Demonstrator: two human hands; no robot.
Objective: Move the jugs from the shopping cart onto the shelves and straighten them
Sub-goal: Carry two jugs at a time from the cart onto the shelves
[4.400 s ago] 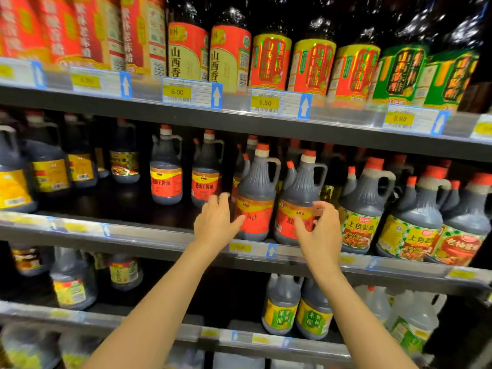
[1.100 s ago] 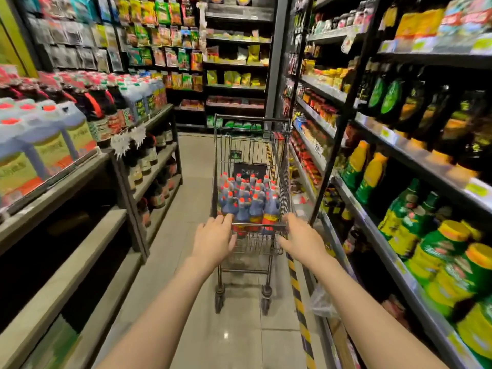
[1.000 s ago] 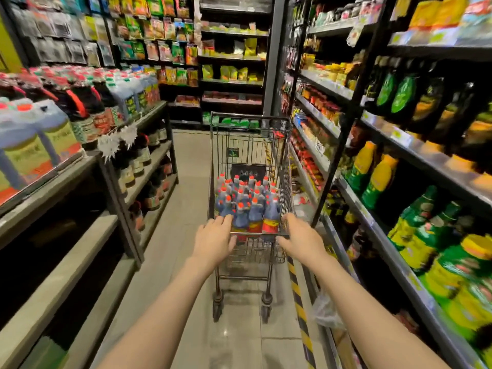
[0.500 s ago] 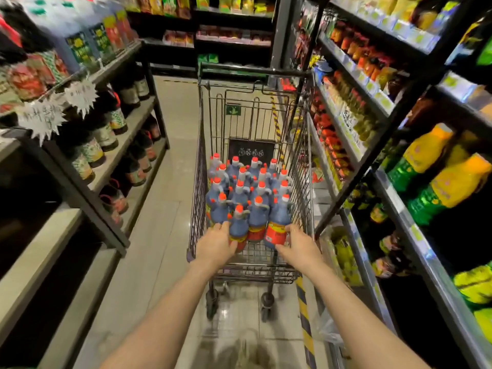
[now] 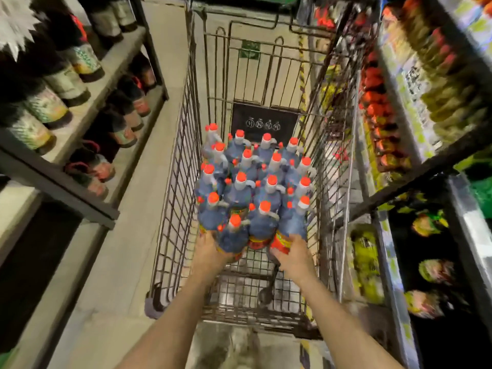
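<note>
Orange-red caps top a tight cluster of dark jugs [image 5: 250, 179] standing upright in the wire shopping cart [image 5: 175, 209] at the centre of the frame, their long axes vertical, necks up and leaning slightly toward the top of the frame in this wide view. Each has a bluish-dark body, a pale neck with a side handle, and a red and yellow label low down. The left hand [image 5: 210, 251] wraps the base of the nearest jug [image 5: 231, 235], its fingers curled round the far side and hidden. The right hand [image 5: 295, 253] presses its thumb and curled fingers on the labelled base of the jug at the lower right of the cluster [image 5: 291, 222]. Other jugs crowd close on all sides, touching one another, and the cart's mesh walls hem them in. Shelves of dark bottles [image 5: 87, 107] run down the left of the frame; blurred shelves of orange and green goods [image 5: 394, 107] fill the right.
</note>
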